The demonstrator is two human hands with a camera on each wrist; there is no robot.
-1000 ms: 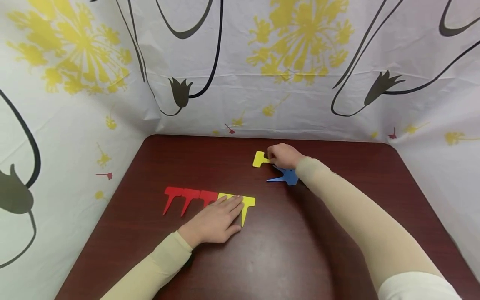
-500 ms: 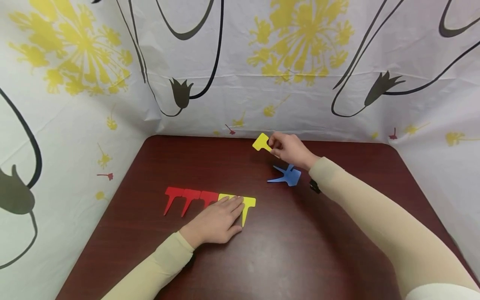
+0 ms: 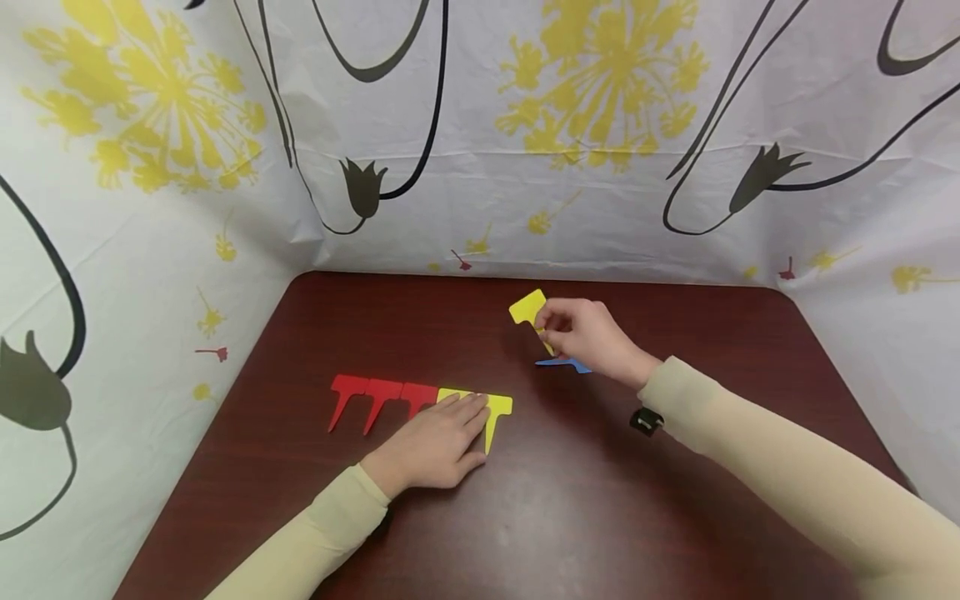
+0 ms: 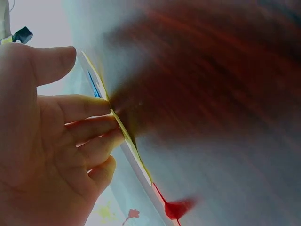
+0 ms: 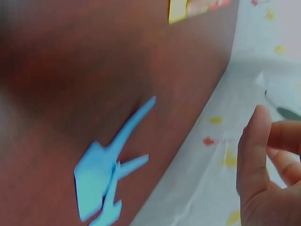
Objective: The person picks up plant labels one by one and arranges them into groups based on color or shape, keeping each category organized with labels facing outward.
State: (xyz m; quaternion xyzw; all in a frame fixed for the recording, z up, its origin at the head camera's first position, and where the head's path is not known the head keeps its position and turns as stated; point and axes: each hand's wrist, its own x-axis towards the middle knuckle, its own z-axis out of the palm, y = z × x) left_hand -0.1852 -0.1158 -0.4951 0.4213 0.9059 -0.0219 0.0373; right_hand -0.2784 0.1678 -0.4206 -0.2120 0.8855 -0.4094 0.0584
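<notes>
My left hand (image 3: 431,443) lies flat with straight fingers on a row of T-shaped plant labels. At the row's right end is a yellow plant label (image 3: 498,406); a second yellow label (image 3: 454,392) is partly hidden under the fingers. Red plant labels (image 3: 384,388) continue the row to the left. Farther back, my right hand (image 3: 592,335) pinches another yellow plant label (image 3: 528,307) by its stem, head up and tilted, above the table. Blue plant labels (image 5: 94,179) lie overlapping below that hand; in the head view it hides most of them.
The dark reddish table (image 3: 525,525) has rounded back corners. A white patterned cloth (image 3: 480,192) hangs close along its back and sides. A small black device (image 3: 647,420) sits at my right wrist.
My right hand has lifted the yellow plant label off the table from beside the blue ones, and then come back nearer and lower, turning it more upright. The left hand has stayed put.
</notes>
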